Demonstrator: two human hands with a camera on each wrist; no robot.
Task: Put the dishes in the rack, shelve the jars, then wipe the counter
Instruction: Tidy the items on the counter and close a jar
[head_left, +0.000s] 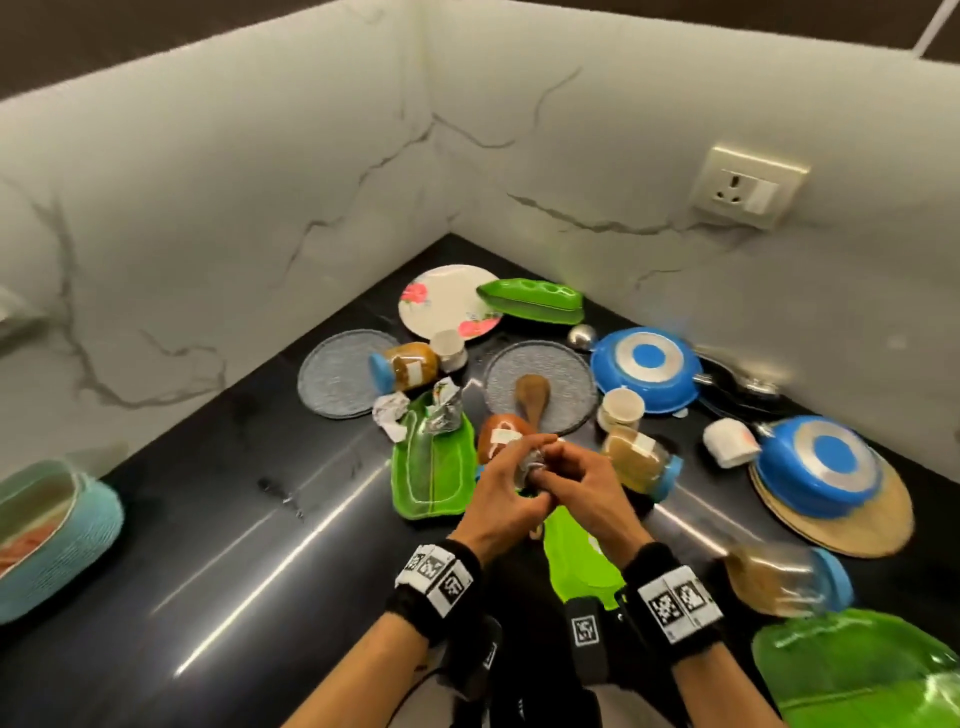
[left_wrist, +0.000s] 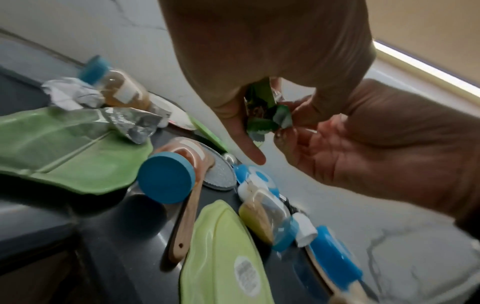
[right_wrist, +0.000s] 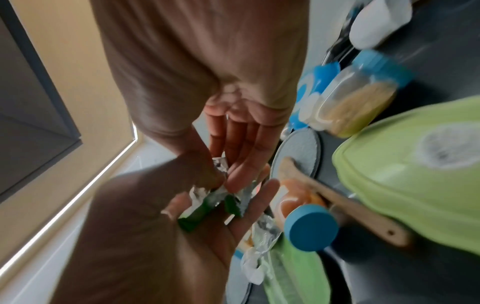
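Note:
Both hands meet above the middle of the black counter (head_left: 234, 519). My left hand (head_left: 511, 486) holds a crumpled green and silver foil wrapper (left_wrist: 262, 115), which also lies across its fingers (right_wrist: 223, 201). My right hand (head_left: 576, 478) pinches the wrapper's foil end between thumb and fingers. Below them lie jars with blue lids: a reddish one (head_left: 501, 436), a tan one (head_left: 641, 460), a brown one (head_left: 410, 366) and a blurred one (head_left: 779, 571). A floral plate (head_left: 441, 306), two grey glass plates (head_left: 343, 371) and upturned blue bowls (head_left: 647, 366) lie around.
More crumpled foil (head_left: 441, 413) sits on a green leaf tray (head_left: 434, 467). A wooden spoon (head_left: 532, 397), white cups (head_left: 621, 408) and a green pod dish (head_left: 530, 293) crowd the corner. A blue woven basket (head_left: 57, 519) stands at far left. Marble walls close the back and right.

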